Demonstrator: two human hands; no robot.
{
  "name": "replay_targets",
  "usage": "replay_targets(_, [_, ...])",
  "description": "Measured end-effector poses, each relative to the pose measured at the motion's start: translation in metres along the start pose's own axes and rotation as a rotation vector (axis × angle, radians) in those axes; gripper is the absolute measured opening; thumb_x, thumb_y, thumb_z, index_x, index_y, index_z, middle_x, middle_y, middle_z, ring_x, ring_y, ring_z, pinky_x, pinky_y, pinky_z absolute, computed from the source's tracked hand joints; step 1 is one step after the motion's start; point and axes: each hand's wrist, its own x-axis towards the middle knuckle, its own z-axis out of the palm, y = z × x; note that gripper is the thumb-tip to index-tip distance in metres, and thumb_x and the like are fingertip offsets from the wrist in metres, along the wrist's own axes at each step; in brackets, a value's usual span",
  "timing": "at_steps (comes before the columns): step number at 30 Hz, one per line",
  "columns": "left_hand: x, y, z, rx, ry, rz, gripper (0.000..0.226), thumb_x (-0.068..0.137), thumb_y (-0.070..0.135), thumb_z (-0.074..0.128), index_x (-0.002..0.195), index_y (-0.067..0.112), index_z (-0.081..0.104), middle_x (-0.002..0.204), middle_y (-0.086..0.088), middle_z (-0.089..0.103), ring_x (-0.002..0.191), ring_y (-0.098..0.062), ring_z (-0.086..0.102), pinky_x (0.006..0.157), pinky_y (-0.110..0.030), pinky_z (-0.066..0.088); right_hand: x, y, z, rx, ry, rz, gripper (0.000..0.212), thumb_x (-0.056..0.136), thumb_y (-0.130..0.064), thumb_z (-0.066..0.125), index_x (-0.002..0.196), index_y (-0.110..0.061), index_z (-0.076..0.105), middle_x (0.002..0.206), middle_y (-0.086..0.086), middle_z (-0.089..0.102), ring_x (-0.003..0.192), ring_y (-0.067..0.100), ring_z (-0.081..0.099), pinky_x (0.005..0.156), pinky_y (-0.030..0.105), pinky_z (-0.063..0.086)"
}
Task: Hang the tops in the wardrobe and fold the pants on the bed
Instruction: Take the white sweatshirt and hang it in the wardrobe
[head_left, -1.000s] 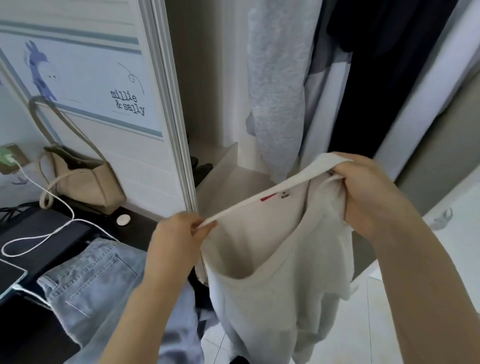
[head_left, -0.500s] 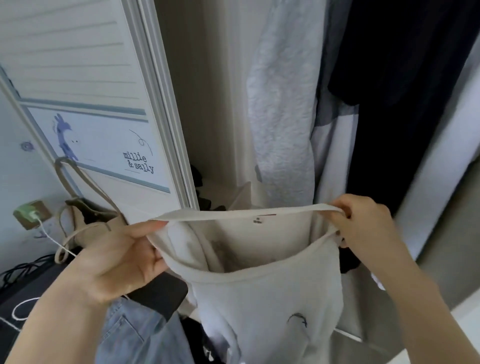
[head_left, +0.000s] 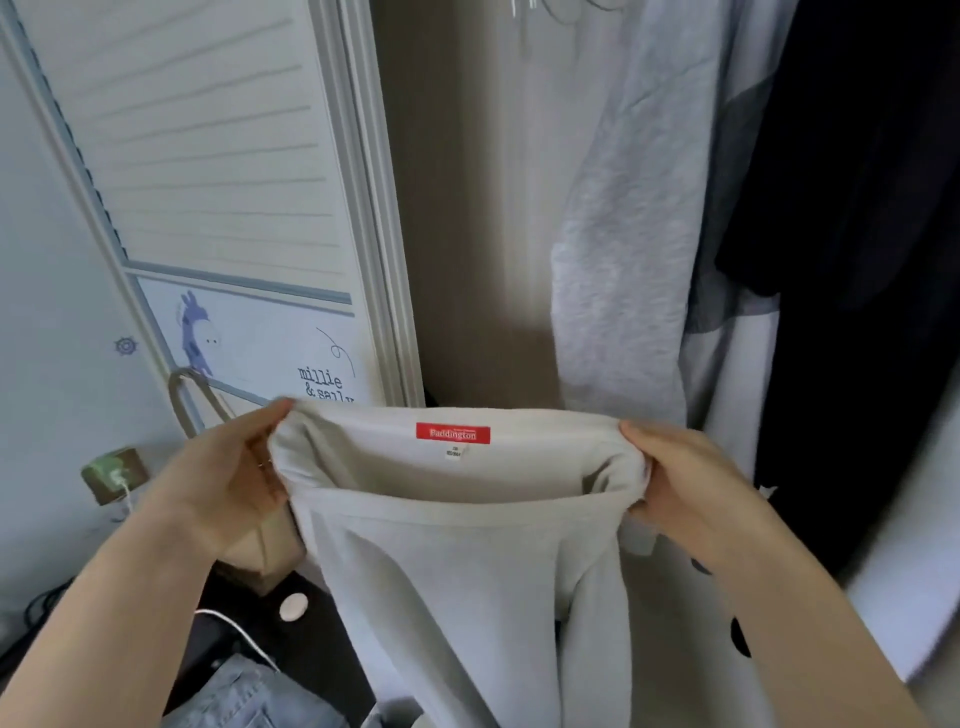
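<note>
Now both hands hold one light grey garment by its upper opening, stretched flat between them. The left hand is closed on the left end of the band, with the thumb on top and the fingers folded under the cloth. The right hand grips the right end in the same way, and some cloth is bunched inside its fist. The grey garment hangs down from the two hands, in front of the open wardrobe. One red label with the word "Paddington" sits on the inner side of the band, midway between the hands, and one small white tag hangs just under it.

Above and beyond the right hand, three hanging pieces can be counted inside the wardrobe: one pale grey sweatshirt, one white and grey piece beside it, and one dark garment further to the right. Behind the left hand stands the sliding door with slats and a picture of a small blue animal. Below the left hand there is one beige bag, partly hidden, one small white round object, one white cable and one pair of blue jeans at the lower edge. To the left of this hand one green plug sits on the wall.
</note>
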Motion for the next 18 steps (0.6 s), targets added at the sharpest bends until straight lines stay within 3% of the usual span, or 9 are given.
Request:
replay_targets(2, [0.011,0.021,0.006,0.008,0.09,0.066,0.025,0.091,0.02,0.061,0.07,0.018,0.074,0.08,0.0,0.066,0.065,-0.011,0.066,0.064,-0.027,0.051,0.007,-0.014,0.011,-0.15,0.054,-0.118,0.021,0.093,-0.016,0.057,0.084,-0.003,0.071,0.082,0.02,0.068,0.077,0.031,0.064,0.069,0.039,0.052])
replay_targets(3, [0.014,0.033,0.012,0.018,0.105,0.111,0.026,0.092,0.02,0.062,0.069,0.017,0.073,0.08,-0.001,0.066,0.07,-0.013,0.065,0.064,-0.027,0.051,0.009,-0.022,0.016,-0.245,0.068,-0.177,0.024,0.093,-0.017,0.058,0.077,-0.005,0.072,0.078,0.018,0.068,0.077,0.03,0.064,0.073,0.042,0.052])
replay_targets(6, [0.016,0.063,0.038,0.029,0.073,0.205,0.016,0.095,0.018,0.058,0.09,0.006,0.067,0.091,-0.009,0.065,0.089,-0.022,0.063,0.077,-0.034,0.052,0.01,-0.046,0.026,-0.631,0.031,-0.352,0.03,0.094,-0.019,0.056,0.076,0.002,0.067,0.068,0.016,0.062,0.071,0.023,0.06,0.071,0.037,0.051])
replay_targets(10, [0.019,0.1,0.07,0.01,-0.024,0.275,0.022,0.096,0.015,0.056,0.109,0.0,0.064,0.104,-0.016,0.063,0.102,-0.028,0.062,0.091,-0.041,0.051,0.003,-0.09,0.042,-1.018,-0.197,-0.409,0.026,0.094,-0.013,0.056,0.078,0.005,0.067,0.063,0.005,0.064,0.058,0.009,0.062,0.056,0.021,0.05])
replay_targets(12, [0.02,0.116,0.085,0.008,-0.035,0.31,0.02,0.094,0.015,0.059,0.106,0.001,0.065,0.102,-0.014,0.064,0.098,-0.026,0.065,0.086,-0.036,0.056,-0.004,-0.109,0.055,-1.17,-0.268,-0.415,0.023,0.093,-0.013,0.056,0.078,-0.003,0.07,0.069,0.008,0.071,0.064,0.013,0.069,0.061,0.026,0.057])
replay_targets(14, [0.025,0.132,0.098,0.008,-0.052,0.349,0.014,0.094,0.016,0.06,0.096,0.003,0.066,0.089,-0.008,0.068,0.085,-0.02,0.068,0.071,-0.028,0.058,-0.01,-0.125,0.073,-1.241,-0.356,-0.398,0.021,0.094,-0.015,0.054,0.084,-0.006,0.07,0.077,0.01,0.073,0.069,0.018,0.071,0.071,0.032,0.057])
replay_targets(16, [0.031,0.148,0.109,0.029,-0.083,0.381,0.015,0.094,0.016,0.06,0.09,0.004,0.066,0.078,-0.006,0.069,0.073,-0.015,0.07,0.063,-0.024,0.056,-0.014,-0.149,0.093,-1.217,-0.435,-0.403,0.023,0.096,-0.021,0.052,0.09,-0.006,0.068,0.08,0.008,0.073,0.07,0.018,0.071,0.071,0.031,0.055])
replay_targets(18, [0.038,0.161,0.121,0.063,-0.091,0.408,0.016,0.095,0.016,0.06,0.09,0.003,0.067,0.074,-0.005,0.071,0.069,-0.012,0.071,0.065,-0.024,0.055,-0.016,-0.18,0.114,-1.238,-0.435,-0.482,0.028,0.096,-0.03,0.051,0.094,-0.008,0.069,0.083,0.004,0.074,0.076,0.013,0.07,0.071,0.026,0.055])
